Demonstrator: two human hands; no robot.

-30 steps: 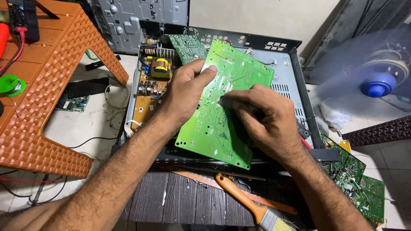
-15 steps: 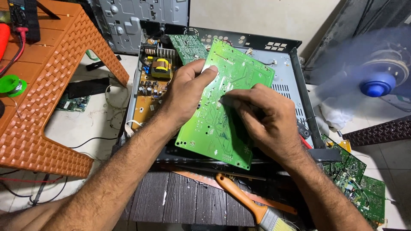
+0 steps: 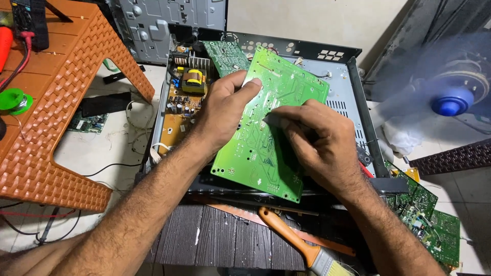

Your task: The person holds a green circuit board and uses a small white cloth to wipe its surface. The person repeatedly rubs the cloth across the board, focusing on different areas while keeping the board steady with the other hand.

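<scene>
Green circuit board (image 3: 261,138) sat tilted over the open black metal case (image 3: 353,97), gripped at its left edge by the left hand (image 3: 222,115), thumb on top. Right hand (image 3: 319,145) lay on the board's face, fingers pinched together on a small dark tool I couldn't make out. Beneath lay a brown power board (image 3: 179,110); nearer, an orange-handled brush (image 3: 296,243) on dark planks. Orange plastic stool (image 3: 61,102) stood left.

Pretty much my little home electronics repair corner: opened-up metal chassis (image 3: 353,97) with its boards showing, spare circuit boards (image 3: 424,214) lying on the floor, a solder spool (image 3: 14,100) on the orange plastic stool (image 3: 61,102), and a fan (image 3: 452,99) spinning.
</scene>
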